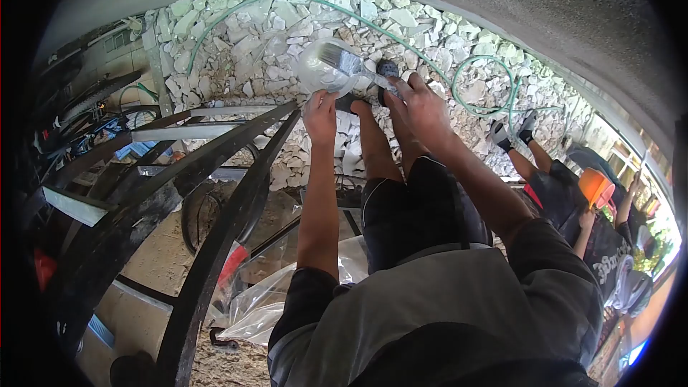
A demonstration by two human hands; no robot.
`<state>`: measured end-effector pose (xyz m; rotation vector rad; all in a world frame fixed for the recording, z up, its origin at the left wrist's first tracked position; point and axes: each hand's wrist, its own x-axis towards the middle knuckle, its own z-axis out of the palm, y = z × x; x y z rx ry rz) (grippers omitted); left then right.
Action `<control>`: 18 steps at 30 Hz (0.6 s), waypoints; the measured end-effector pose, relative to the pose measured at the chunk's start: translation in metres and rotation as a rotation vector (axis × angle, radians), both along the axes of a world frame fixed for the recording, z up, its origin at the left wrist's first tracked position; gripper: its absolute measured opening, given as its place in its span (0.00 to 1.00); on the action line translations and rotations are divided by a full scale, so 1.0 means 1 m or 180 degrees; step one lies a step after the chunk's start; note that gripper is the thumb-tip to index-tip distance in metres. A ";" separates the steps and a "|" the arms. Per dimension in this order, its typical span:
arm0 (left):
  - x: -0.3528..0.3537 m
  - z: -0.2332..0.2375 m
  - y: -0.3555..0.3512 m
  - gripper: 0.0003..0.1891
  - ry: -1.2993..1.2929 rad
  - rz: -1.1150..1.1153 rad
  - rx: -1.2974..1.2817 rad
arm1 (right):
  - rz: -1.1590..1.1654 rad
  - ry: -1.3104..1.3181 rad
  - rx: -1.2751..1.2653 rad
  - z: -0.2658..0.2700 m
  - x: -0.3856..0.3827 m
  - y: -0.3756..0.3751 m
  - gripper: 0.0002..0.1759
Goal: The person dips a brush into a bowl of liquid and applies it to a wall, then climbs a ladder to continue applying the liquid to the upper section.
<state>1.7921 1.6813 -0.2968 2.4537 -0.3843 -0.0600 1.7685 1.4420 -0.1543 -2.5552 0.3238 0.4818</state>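
My left hand [320, 111] pinches the near rim of a round, translucent plastic tub [309, 70], holding it up in front of me over the rubble. In my right hand [424, 109] is a paintbrush [380, 80], gripped by its handle and pointing left. Its broad, grey-looking bristle end overlaps the tub in this view. What the tub contains is not clear. My feet stand on the broken stones below the hands.
Pale rubble [247, 57] covers the ground, crossed by a green hose [405, 41]. Dark frame bars [222, 251] rise close on my left, with a bicycle wheel [188, 218] behind. Clear plastic sheeting [261, 315] lies nearby. At right, another person [566, 193] holds an orange container [595, 188].
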 end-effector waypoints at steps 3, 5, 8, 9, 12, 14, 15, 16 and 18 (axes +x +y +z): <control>0.005 -0.002 0.001 0.13 -0.0127 -0.0031 0.0033 | 0.0039 0.0137 -0.0163 -0.006 0.000 0.005 0.20; 0.007 -0.003 0.004 0.13 -0.0097 -0.0065 -0.0052 | 0.0053 0.0197 -0.0182 -0.007 0.000 0.010 0.20; 0.008 -0.004 0.008 0.13 -0.0068 -0.0039 -0.0058 | -0.0007 0.0202 -0.0120 -0.001 0.002 0.014 0.20; 0.009 -0.005 0.009 0.13 -0.0086 -0.0012 -0.0070 | -0.0096 0.0076 0.0048 0.004 0.002 0.016 0.20; 0.012 -0.006 0.013 0.11 -0.0116 0.0046 0.0068 | -0.0323 -0.0250 0.0724 0.007 0.002 0.013 0.20; 0.017 -0.006 0.016 0.11 -0.0104 0.0132 0.0112 | -0.0818 0.0177 0.1729 0.023 0.010 0.010 0.20; 0.021 -0.008 0.017 0.11 -0.0118 0.0140 0.0102 | -0.0807 0.0163 0.1720 0.029 0.017 0.006 0.20; 0.024 -0.008 0.019 0.11 -0.0114 0.0160 0.0102 | -0.1338 0.0681 0.2591 0.033 0.024 0.002 0.20; 0.027 -0.009 0.021 0.11 -0.0091 0.0176 0.0109 | -0.1692 0.1259 0.3760 0.038 0.036 -0.004 0.19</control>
